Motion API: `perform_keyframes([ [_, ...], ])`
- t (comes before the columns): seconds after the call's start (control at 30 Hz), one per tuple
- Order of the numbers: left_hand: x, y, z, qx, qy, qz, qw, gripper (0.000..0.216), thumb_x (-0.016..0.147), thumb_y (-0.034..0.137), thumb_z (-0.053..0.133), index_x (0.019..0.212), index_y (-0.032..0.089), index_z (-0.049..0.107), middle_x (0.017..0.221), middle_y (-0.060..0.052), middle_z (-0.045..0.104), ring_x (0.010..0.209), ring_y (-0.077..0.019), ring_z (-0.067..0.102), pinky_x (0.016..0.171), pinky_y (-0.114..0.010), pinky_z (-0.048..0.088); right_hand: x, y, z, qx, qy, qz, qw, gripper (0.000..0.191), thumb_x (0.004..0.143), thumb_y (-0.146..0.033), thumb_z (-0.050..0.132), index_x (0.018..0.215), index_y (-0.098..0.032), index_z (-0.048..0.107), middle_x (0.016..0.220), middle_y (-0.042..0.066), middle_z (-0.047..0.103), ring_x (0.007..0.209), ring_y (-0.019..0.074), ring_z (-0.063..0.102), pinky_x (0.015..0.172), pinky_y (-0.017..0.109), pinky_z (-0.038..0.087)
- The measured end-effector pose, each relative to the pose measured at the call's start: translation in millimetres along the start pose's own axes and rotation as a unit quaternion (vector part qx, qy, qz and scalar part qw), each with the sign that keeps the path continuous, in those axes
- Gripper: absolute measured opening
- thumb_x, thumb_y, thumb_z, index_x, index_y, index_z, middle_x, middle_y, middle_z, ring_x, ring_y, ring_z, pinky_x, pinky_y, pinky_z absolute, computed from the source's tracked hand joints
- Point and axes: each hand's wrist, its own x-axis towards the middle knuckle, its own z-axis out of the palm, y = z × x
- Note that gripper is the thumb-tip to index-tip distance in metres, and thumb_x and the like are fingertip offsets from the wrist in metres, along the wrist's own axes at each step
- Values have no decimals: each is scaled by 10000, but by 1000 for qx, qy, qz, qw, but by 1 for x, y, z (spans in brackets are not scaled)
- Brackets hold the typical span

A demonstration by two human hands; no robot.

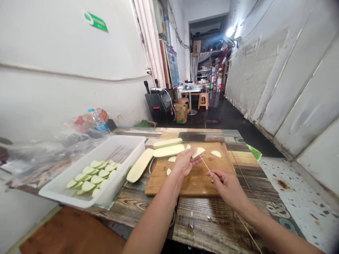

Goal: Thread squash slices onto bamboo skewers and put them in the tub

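Note:
Over a wooden cutting board [164, 185], my left hand [184, 161] pinches a pale half-round slice of zucchini [198, 152]. My right hand [225, 181] grips a thin bamboo skewer [204, 162], whose upper end meets the slice's lower edge; whether it has pierced it I cannot tell. Its long rear part runs out below my right hand toward the table's front. Other slices lie on the board, one slice [216, 153] to the right. Halved zucchini pieces [168, 151] rest at the board's upper left, and another half [140, 165] leans beside the board.
Left on the table stands a white plastic tub [66, 200] with rows of green-edged slices and several skewers. A cleaver [192, 137] lies behind the board. Loose skewers [239, 169] lie along its right side. Plastic bags [53, 148] and a water bottle [97, 121] crowd the far left.

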Motion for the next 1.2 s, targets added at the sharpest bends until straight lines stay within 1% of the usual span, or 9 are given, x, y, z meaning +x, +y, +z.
perform_keyframes([
  [0.13, 3, -1, 0, -41, 36, 10, 998, 156, 751, 213, 628, 852, 104, 581, 851, -116, 673, 770, -208, 662, 752, -364, 537, 2, 6, 23, 192, -15, 81, 978, 297, 768, -421, 470, 796, -157, 603, 377, -94, 302, 315, 66, 247, 323, 194, 200],
  [0.3, 2, 0, 2, -57, 64, 8, 996, 152, 755, 172, 617, 884, 111, 564, 872, -113, 665, 794, -223, 662, 747, -363, 539, 1, 20, 43, 315, -20, 111, 942, 324, 762, -460, 521, 840, -148, 559, 373, -119, 262, 315, 45, 197, 325, 175, 133],
  [0.47, -6, 6, 9, -41, 89, 2, 995, 86, 776, 131, 574, 854, 95, 566, 806, -106, 667, 735, -214, 667, 709, -338, 547, 1, 19, 42, 287, -6, 127, 949, 329, 745, -477, 518, 770, -153, 568, 350, -111, 284, 301, 51, 219, 321, 182, 155],
  [0.53, -7, 7, 10, -29, 100, 3, 995, 91, 769, 120, 576, 855, 90, 570, 784, -103, 668, 716, -214, 668, 710, -341, 546, 1, 17, 39, 228, 11, 100, 968, 317, 762, -450, 500, 770, -149, 597, 363, -87, 344, 318, 68, 284, 333, 192, 202],
  [0.63, -7, 6, 10, -17, 99, 6, 995, 100, 763, 121, 579, 859, 91, 576, 790, -100, 671, 707, -212, 667, 708, -343, 546, 0, 15, 35, 99, 45, 32, 994, 297, 794, -384, 471, 774, -150, 652, 489, -11, 540, 439, 115, 465, 415, 218, 331],
  [0.77, -7, 2, 9, 3, 97, 10, 995, 92, 757, 142, 593, 838, 97, 587, 802, -99, 672, 721, -211, 666, 712, -346, 545, -2, 10, 31, 10, 68, -23, 997, 290, 819, -309, 422, 741, -173, 666, 683, 39, 672, 621, 166, 582, 580, 255, 424],
  [0.87, -7, 0, 10, 17, 97, 11, 995, 104, 747, 151, 610, 837, 102, 591, 804, -98, 673, 746, -214, 665, 735, -361, 541, -1, 9, 32, 29, 68, -15, 997, 274, 815, -294, 412, 744, -175, 648, 639, 32, 648, 563, 151, 555, 527, 243, 407],
  [1.0, -7, -3, 11, 17, 95, 11, 995, 103, 755, 140, 594, 849, 98, 588, 818, -106, 672, 751, -215, 665, 742, -370, 541, 1, 13, 35, 138, 31, 41, 989, 273, 807, -364, 417, 747, -168, 598, 430, -48, 422, 384, 101, 378, 382, 210, 279],
  [1.2, -7, -5, 11, 22, 91, 12, 996, 93, 760, 137, 587, 841, 91, 587, 817, -109, 670, 763, -220, 663, 746, -384, 540, 4, 19, 40, 268, -3, 89, 959, 290, 793, -430, 447, 774, -159, 550, 395, -102, 302, 337, 56, 224, 344, 185, 180],
])
